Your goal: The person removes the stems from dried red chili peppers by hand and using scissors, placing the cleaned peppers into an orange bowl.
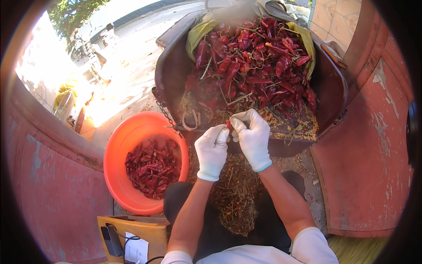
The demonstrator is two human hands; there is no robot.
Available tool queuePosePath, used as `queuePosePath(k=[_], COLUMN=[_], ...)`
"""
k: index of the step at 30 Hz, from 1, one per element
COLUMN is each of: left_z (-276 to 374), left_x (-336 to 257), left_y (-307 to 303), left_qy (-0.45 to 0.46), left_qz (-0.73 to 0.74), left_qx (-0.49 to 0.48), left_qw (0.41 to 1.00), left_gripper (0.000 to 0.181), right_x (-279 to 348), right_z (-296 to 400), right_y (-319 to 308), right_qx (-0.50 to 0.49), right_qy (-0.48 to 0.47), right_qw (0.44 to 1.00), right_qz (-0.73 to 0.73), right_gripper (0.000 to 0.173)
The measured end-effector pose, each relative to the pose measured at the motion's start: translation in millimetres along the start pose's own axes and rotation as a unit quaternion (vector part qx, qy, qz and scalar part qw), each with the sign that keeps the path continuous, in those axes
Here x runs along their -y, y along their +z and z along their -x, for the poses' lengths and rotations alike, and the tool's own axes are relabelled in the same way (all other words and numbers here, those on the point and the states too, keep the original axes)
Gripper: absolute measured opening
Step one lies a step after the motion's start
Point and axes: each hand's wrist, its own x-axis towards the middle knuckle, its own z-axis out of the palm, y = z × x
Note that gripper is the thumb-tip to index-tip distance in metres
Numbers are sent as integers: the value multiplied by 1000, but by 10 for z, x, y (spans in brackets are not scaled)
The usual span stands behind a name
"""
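Both hands wear white knit gloves and meet at the front lip of a dark cart bed. Between their fingertips is a small piece of red dried chili pepper. My left hand pinches it from the left, and my right hand grips at its other end; the fingers hide most of it. Beyond them a large heap of dried red chilies with stems fills the cart bed. Loose yellow seeds lie along its front.
An orange plastic tub with dried chilies stands at the left. Stems and debris pile up between my legs. A wooden box bearing a black device is at lower left. Red doors flank both sides; a chain hangs from the cart.
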Motion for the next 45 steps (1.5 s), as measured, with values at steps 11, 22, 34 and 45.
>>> queuePosePath(k=[11,22,34,45], left_z=[-86,15,25,-60], left_x=[-169,-142,-53,-111], left_y=[-326,-151,-134,-324], left_qy=[-234,80,145,-200], left_qz=[298,-258,-347,286], left_qx=[26,59,73,88], left_qw=[925,961,924,933], left_gripper=[33,37,14,26], right_x=[-51,-38,-72,-174], right_z=[-198,-6,86,-332], right_y=[-251,-119,-148,-216], right_qx=[-7,54,78,89], right_qy=[81,11,-104,101], right_qw=[993,994,974,991], right_qz=[-87,96,187,-27], right_gripper=[11,12,9,21])
